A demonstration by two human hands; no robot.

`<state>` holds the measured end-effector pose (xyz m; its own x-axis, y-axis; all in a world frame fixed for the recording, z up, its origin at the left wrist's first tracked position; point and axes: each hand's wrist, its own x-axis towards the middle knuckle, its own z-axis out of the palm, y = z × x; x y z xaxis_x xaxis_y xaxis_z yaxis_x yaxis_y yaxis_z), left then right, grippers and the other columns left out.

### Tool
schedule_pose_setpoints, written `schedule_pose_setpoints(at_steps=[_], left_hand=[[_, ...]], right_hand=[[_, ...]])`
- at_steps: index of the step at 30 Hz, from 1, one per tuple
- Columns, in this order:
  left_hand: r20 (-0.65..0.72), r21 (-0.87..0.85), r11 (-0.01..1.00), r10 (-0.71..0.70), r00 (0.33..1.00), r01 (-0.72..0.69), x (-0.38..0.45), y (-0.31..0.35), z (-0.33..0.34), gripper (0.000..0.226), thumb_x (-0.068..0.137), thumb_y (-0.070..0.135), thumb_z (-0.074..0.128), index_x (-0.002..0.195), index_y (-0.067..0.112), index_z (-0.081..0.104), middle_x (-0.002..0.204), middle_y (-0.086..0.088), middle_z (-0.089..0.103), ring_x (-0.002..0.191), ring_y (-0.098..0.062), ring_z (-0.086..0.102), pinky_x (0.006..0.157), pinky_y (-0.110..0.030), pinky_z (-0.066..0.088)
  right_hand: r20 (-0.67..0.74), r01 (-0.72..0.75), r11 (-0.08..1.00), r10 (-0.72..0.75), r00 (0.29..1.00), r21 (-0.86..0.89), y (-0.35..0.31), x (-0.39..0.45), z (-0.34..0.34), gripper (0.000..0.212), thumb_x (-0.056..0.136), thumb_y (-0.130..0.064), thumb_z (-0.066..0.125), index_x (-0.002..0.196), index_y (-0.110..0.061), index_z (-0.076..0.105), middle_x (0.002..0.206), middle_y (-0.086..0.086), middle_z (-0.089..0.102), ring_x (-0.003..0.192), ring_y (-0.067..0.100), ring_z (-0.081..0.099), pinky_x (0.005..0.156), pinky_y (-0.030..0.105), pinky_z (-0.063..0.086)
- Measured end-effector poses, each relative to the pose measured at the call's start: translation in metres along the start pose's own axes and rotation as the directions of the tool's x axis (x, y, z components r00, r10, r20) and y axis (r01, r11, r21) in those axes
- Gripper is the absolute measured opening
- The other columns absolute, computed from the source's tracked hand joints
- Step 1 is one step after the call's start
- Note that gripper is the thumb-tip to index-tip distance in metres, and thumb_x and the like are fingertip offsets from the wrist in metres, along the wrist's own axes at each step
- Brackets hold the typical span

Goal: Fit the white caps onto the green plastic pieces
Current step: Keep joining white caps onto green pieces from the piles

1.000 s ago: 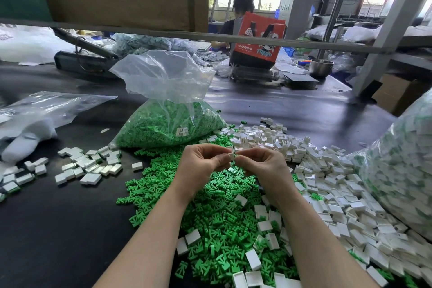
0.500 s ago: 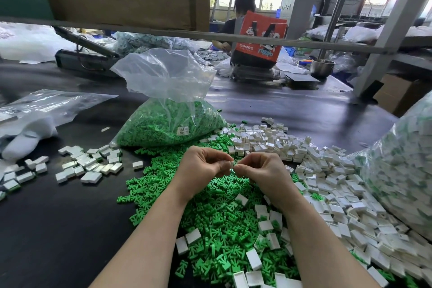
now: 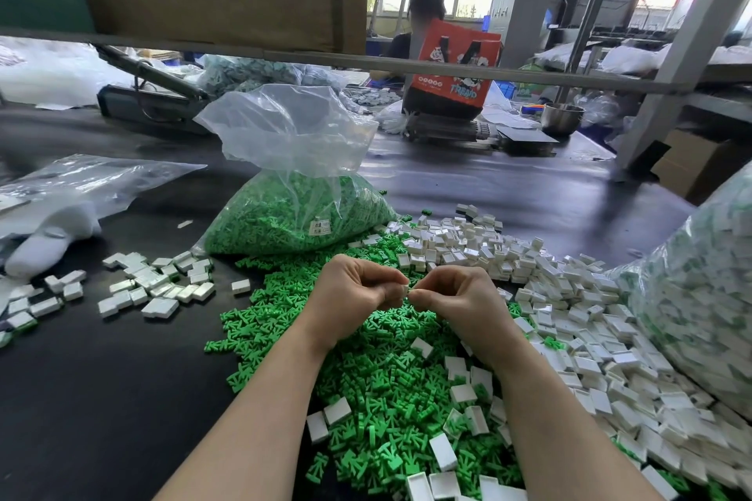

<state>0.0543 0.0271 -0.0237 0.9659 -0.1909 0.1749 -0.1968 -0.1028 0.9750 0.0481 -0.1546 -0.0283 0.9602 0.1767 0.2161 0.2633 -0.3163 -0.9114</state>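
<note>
Meeting fingertip to fingertip above the green heap, the left hand (image 3: 358, 297) and the right hand (image 3: 451, 299) both pinch one small piece (image 3: 405, 290) held in the gap between them, level with the knuckles and equally near to each. It is too small and too hidden to tell cap from green part or which way its length runs, though pressing the hands toward each other looks like the seating move. Loose white caps (image 3: 569, 297) lie just right on the bench (image 3: 101, 399), green plastic pieces (image 3: 378, 378) directly beneath.

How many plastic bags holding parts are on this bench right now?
3: bag of green pieces ahead, bag of capped pieces far right, another bag behind. More may be hidden.
</note>
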Motion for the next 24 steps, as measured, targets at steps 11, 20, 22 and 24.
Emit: schedule_pose_setpoints(at_steps=[11,20,22,24], left_hand=[[-0.060,-0.132,0.989,0.054,0.997,-0.061,0.0005,0.0059,0.0080,0.019,0.082,-0.008,0.070,0.085,0.011,0.076,0.079,-0.005,0.076,0.073,-0.016,0.074,0.068,-0.019,0.056],[-0.039,-0.132,0.989,0.057,0.998,-0.062,0.0002,0.0059,0.0071,0.015,0.086,-0.005,0.067,0.090,0.008,0.074,0.079,-0.005,0.076,0.072,-0.013,0.073,0.066,-0.018,0.055],[-0.037,-0.130,0.990,0.048,0.998,-0.053,0.0004,0.0055,0.0066,0.013,0.087,-0.002,0.067,0.092,0.008,0.073,0.078,-0.003,0.076,0.072,-0.012,0.072,0.065,-0.018,0.055],[-0.039,-0.108,0.992,0.055,0.998,-0.059,0.0009,0.0056,0.0070,0.009,0.088,0.002,0.068,0.093,0.009,0.072,0.079,-0.003,0.076,0.074,-0.013,0.072,0.065,-0.019,0.055]], right_hand=[[-0.055,0.063,0.971,-0.052,0.997,0.232,-0.0014,-0.0003,0.0019,0.004,0.080,-0.008,0.077,0.083,-0.009,0.075,0.072,0.002,0.074,0.064,0.006,0.066,0.060,0.014,0.048],[-0.086,0.102,0.963,-0.083,0.993,0.248,-0.0019,0.0002,0.0046,0.005,0.076,-0.011,0.078,0.080,-0.009,0.074,0.073,0.002,0.074,0.065,0.007,0.067,0.062,0.015,0.050],[-0.091,0.101,0.959,-0.079,0.993,0.264,-0.0043,0.0003,0.0056,0.012,0.074,-0.018,0.079,0.078,-0.009,0.073,0.069,0.000,0.072,0.059,0.003,0.063,0.056,0.013,0.047],[-0.093,0.085,0.959,-0.062,0.994,0.270,-0.0064,0.0013,0.0072,0.025,0.070,-0.030,0.079,0.080,-0.008,0.071,0.067,0.000,0.070,0.056,0.003,0.058,0.053,0.015,0.045]])
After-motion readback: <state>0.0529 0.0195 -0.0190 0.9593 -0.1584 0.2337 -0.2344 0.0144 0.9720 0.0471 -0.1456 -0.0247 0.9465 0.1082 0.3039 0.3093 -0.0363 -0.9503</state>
